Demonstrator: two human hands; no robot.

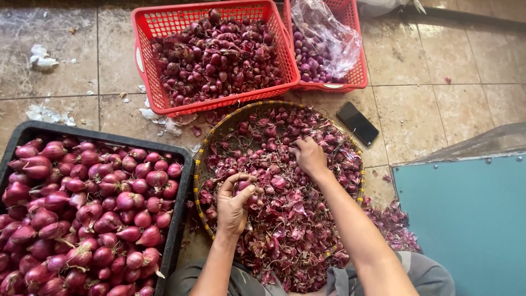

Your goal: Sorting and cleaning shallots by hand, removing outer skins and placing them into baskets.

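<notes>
A round woven tray lies on the floor in front of me, heaped with purple shallot skins and loose shallots. My left hand hovers over its left side, fingers closed on a shallot. My right hand reaches into the pile near the tray's centre, fingers curled down among the skins; what it holds is hidden.
A black crate full of peeled shallots sits at the left. Behind the tray stand a red basket of unpeeled shallots and a second red basket with a plastic bag. A black phone lies on the tiles; a blue panel is at the right.
</notes>
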